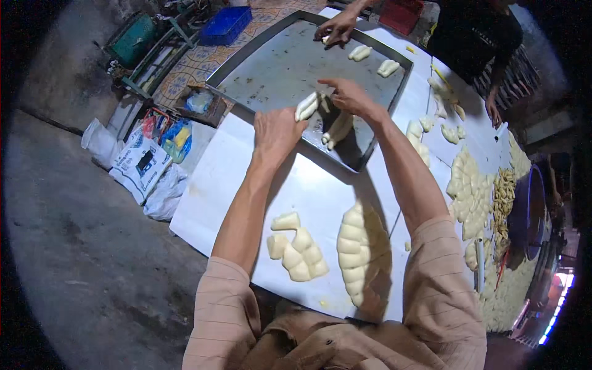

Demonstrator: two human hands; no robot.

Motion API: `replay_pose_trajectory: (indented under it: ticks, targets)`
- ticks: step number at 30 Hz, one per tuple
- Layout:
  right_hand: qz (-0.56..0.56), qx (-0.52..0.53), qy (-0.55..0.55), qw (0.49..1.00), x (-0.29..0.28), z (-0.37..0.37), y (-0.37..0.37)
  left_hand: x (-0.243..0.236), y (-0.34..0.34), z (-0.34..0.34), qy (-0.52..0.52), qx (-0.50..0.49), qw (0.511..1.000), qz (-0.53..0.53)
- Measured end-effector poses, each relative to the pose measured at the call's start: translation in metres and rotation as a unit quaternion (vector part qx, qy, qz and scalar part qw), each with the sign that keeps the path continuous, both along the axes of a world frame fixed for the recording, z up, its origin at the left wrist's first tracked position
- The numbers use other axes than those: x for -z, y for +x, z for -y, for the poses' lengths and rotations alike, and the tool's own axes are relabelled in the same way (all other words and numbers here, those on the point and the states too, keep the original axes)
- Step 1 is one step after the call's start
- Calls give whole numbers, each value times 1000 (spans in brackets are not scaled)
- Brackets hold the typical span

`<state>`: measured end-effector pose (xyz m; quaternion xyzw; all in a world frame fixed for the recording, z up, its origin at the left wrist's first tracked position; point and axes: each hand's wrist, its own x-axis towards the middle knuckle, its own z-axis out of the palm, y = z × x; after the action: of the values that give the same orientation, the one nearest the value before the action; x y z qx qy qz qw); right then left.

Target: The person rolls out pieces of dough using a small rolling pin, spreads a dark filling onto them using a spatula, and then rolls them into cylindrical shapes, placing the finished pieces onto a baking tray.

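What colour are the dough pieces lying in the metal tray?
The dough pieces in the metal tray are pale cream, seen best in the head view.

Cut dough and a large metal tray show a bakery workshop.

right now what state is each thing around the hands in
Tray: face up, mostly bare
Left hand: against a dough piece, grip unclear
Right hand: over the tray, one finger extended
Co-worker's hand: at the tray's far end
Dough slab: on the table, divided into segments, partly shaded
Dough cluster: left of the slab, in several segments
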<state>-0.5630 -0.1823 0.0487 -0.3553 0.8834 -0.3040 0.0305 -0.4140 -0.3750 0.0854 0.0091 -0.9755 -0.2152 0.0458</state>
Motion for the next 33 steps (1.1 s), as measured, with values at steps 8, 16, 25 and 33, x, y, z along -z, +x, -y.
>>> replay_pose_trajectory:
  ticks: [8, 16, 25, 33]
  targets:
    - [35, 115, 12, 993, 23, 48, -9, 16, -39, 11, -20, -13, 999, 25]
    - [80, 104, -42, 990, 26, 57, 1, 37, -45, 13, -52, -9, 999, 3]
    - [33, 129, -91, 987, -38, 8, 94, 44, -52, 6, -71, -19, 997, -2]
    - [-30, -25, 23, 999, -48, -66, 342, 0, 57, 56, 18, -8, 986, -165]
